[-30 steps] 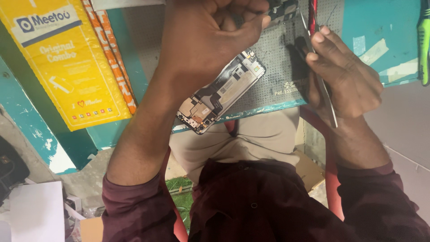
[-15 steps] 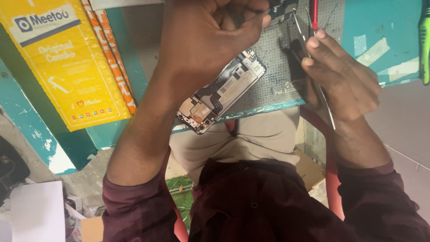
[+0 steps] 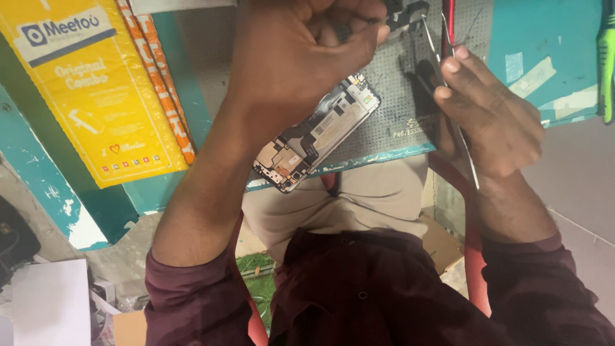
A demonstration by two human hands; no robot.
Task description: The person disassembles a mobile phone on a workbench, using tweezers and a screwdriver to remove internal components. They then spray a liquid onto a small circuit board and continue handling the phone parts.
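Note:
An opened phone (image 3: 317,134) with its back off and circuit boards showing lies tilted on a grey perforated mat (image 3: 384,109), near the teal table's front edge. My left hand (image 3: 301,57) is curled into a fist above the phone, pinching a small black part (image 3: 400,13) at the top edge. My right hand (image 3: 493,122) holds thin metal tweezers (image 3: 461,150) that run through my palm, with the fingertips resting on a dark piece (image 3: 419,70) on the mat. A red-handled tool (image 3: 448,25) lies just past those fingers.
Yellow flat packets (image 3: 96,90) and orange-striped ones (image 3: 160,83) lie on the teal table (image 3: 551,38) at left. A green tool (image 3: 605,64) sits at the far right. A white box (image 3: 48,301) and clutter are on the floor at lower left.
My right hand's fingers have slid slightly down the mat with the tweezers. My left hand stays fisted over the phone, which has not moved.

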